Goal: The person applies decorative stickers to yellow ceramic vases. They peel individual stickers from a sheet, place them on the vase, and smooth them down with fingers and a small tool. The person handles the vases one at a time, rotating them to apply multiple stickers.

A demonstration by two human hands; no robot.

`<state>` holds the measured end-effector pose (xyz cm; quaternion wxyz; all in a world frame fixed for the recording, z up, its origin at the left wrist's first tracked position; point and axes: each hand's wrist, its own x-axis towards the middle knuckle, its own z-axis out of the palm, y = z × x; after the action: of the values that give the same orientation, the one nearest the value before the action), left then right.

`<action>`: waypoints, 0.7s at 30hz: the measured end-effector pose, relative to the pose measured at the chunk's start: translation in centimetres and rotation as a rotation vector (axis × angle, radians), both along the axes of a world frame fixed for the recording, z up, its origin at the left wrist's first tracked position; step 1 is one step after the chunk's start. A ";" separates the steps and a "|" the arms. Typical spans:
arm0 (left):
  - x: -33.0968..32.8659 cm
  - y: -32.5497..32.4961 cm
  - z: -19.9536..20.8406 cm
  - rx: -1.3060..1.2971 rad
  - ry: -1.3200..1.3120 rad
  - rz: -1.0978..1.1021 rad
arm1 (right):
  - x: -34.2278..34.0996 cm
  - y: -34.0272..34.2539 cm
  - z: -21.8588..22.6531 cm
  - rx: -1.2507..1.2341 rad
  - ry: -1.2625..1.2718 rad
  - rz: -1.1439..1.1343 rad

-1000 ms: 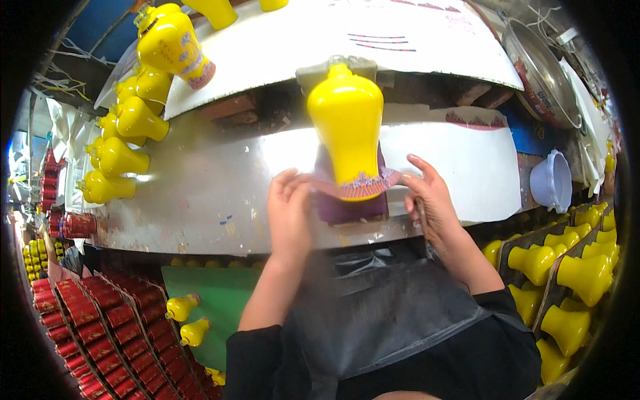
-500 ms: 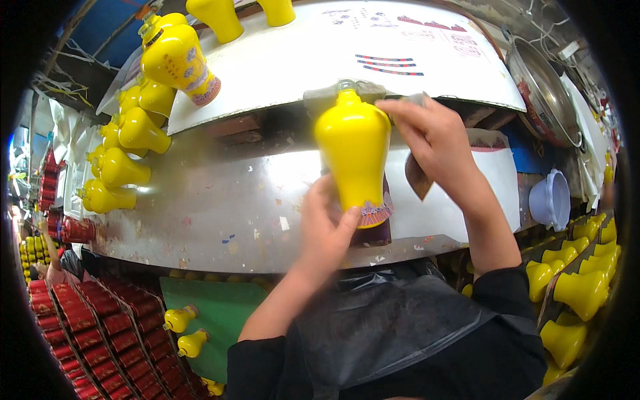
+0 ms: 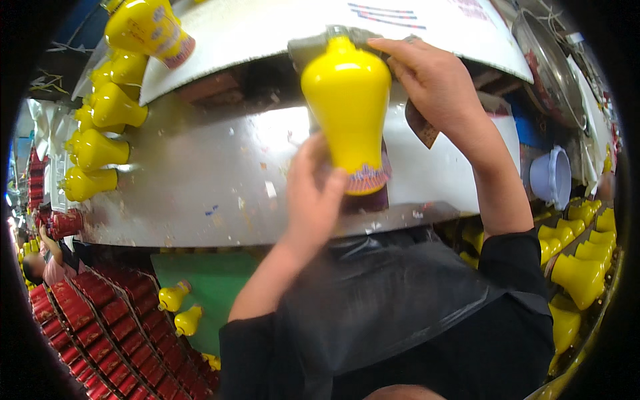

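Observation:
A glossy yellow vase-shaped bottle (image 3: 347, 100) lies with its clear neck pointing away from me. A patterned pink and blue band (image 3: 368, 180) wraps its base. My left hand (image 3: 317, 190) grips the bottle beside that base, thumb near the band and the other fingers partly hidden. By the bottle's shoulder and neck is my right hand (image 3: 437, 80), its index finger stretched toward the neck. Its curled fingers hold a flat brown scraper-like piece (image 3: 421, 125) that juts out below the palm. Behind the neck sits a dark grey pad (image 3: 303, 50); a dark support shows under the base.
A metal worktop (image 3: 200, 180) carries paper scraps. Yellow bottles (image 3: 100, 150) line its left end; a decorated bottle (image 3: 143, 27) rests by the white board (image 3: 267, 33) holding dark strips (image 3: 387, 15). Right are a lavender basin (image 3: 550, 177) and more bottles (image 3: 580, 277); left, red boxes (image 3: 100, 320) and a person.
My view has shifted, so the worktop and bottle sit higher in the picture. Both hands keep about the same places on and beside the bottle.

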<state>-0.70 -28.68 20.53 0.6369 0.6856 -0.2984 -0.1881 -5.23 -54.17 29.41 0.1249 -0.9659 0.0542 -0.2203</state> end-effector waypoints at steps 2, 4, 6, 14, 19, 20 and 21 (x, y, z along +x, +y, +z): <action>0.0 0.4 -0.1 0.050 -0.009 0.011 | -2.4 0.8 -1.3 0.255 0.036 -0.037; -0.2 0.5 -0.1 0.046 0.016 0.014 | -4.7 2.0 -2.8 0.572 0.171 -0.102; -0.4 0.3 0.0 0.039 -0.020 0.024 | -6.7 3.8 -3.9 0.859 0.244 -0.063; -1.0 -0.2 0.6 -0.047 0.159 0.005 | -6.9 7.2 -5.6 1.024 0.206 -0.080; -1.0 -0.2 0.4 -0.026 0.135 0.018 | -6.9 7.6 -5.7 1.073 0.231 -0.105; -1.0 -0.2 0.3 -0.025 0.128 0.016 | -6.9 7.6 -5.7 1.091 0.210 -0.097; -0.9 -0.2 0.3 -0.025 0.130 0.014 | -6.9 7.6 -5.7 1.108 0.190 -0.090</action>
<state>-1.63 -28.84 20.86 0.6646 0.6660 -0.2539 -0.2241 -12.16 -46.55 23.74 0.5987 -0.7681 0.2138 -0.0761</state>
